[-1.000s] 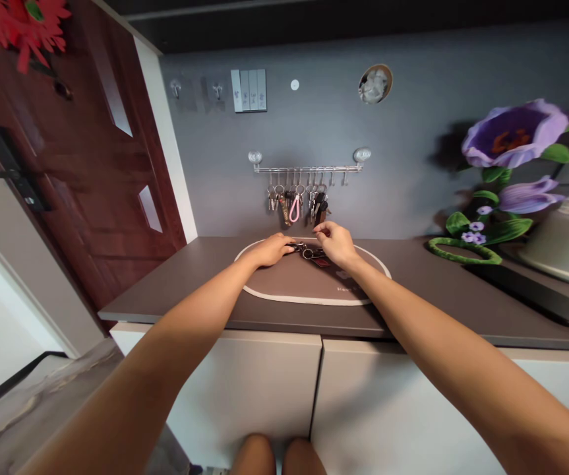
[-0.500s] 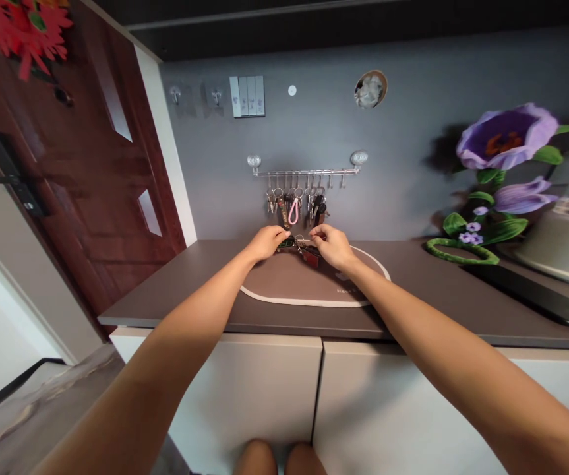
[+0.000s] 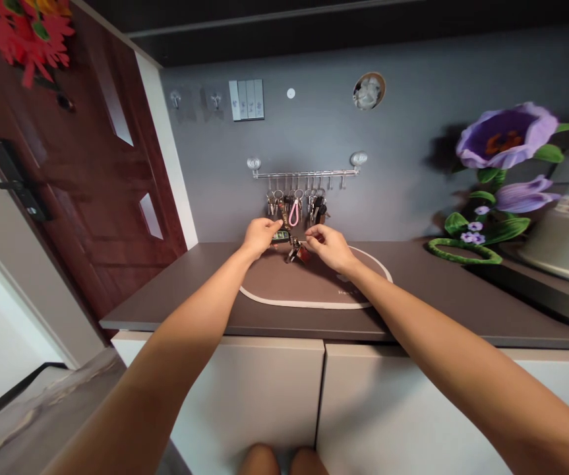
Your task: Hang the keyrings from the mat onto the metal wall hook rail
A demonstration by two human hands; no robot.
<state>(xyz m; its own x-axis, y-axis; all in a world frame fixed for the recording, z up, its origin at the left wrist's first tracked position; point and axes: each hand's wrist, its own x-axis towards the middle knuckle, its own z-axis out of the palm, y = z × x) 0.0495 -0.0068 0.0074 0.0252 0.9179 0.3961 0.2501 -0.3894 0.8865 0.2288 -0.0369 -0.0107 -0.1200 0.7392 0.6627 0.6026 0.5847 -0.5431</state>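
Note:
Over the brown oval mat [image 3: 304,287], my left hand [image 3: 258,239] pinches a bunch of keys [image 3: 295,252] by a dark tag with green and yellow on it [image 3: 281,235]. Metal keys and a reddish-brown fob dangle from it between my hands. My right hand [image 3: 331,248] is just to the right, thumb and fingertips pressed together; what they hold, if anything, is too small to make out. Behind them several hanging keys [image 3: 312,206], one set with a pink loop [image 3: 294,212], hang from a clear hook rail [image 3: 308,174] on the wall.
A purple flower decoration [image 3: 506,142] with a green ring base stands at right, beside a black flat object [image 3: 536,293] and a pale rounded appliance [image 3: 561,241]. A dark red door [image 3: 91,185] is at left. White cabinet doors [image 3: 244,389] are below the counter.
The keys and fob have swung down and left, now hanging lower between my hands. My left hand has shifted slightly left, and more of the tag shows.

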